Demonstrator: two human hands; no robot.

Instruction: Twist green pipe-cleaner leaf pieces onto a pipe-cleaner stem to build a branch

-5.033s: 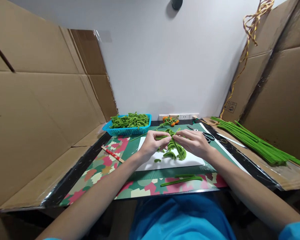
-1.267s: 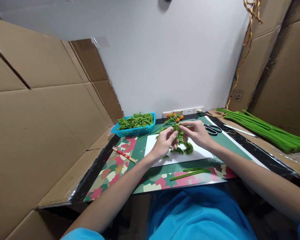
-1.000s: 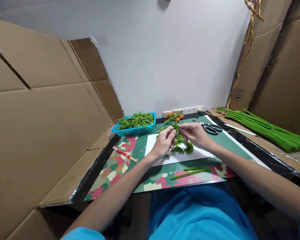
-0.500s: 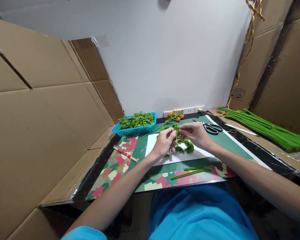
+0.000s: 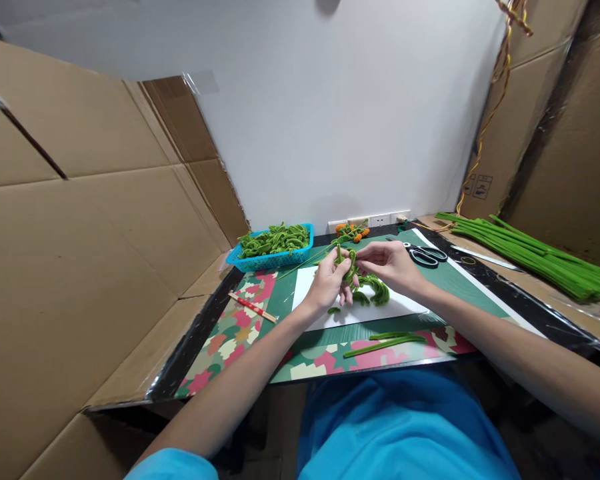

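Fuzzy green pipe cleaners (image 5: pixel 352 259), bent into curves, stick up from my left hand (image 5: pixel 329 283), which pinches them between thumb and fingers. My right hand (image 5: pixel 391 268) is closed at their right side, thumb and fingertips together against the green stems. How much of the piece it grips is hidden. Under both hands lies a white sheet of paper (image 5: pixel 307 321), bearing a pile of curled green pipe cleaner pieces (image 5: pixel 379 291). Nearer me, a few straighter pipe cleaners (image 5: pixel 384 346) rest on the patterned table edge.
A blue basket (image 5: pixel 275 261) of twisted green pieces stands back left. Orange flowers with green stems (image 5: pixel 353 232) lie behind my hands. Black-handled scissors (image 5: pixel 429 257) sit to the right, beyond them a bundle of long pipe cleaners (image 5: pixel 535 257). Chopsticks in a red wrapper (image 5: pixel 253 307) lie left.
My hands have shifted slightly and my left hand has turned a little. The green loops now stand more upright and apart above it. The rest stays in place.
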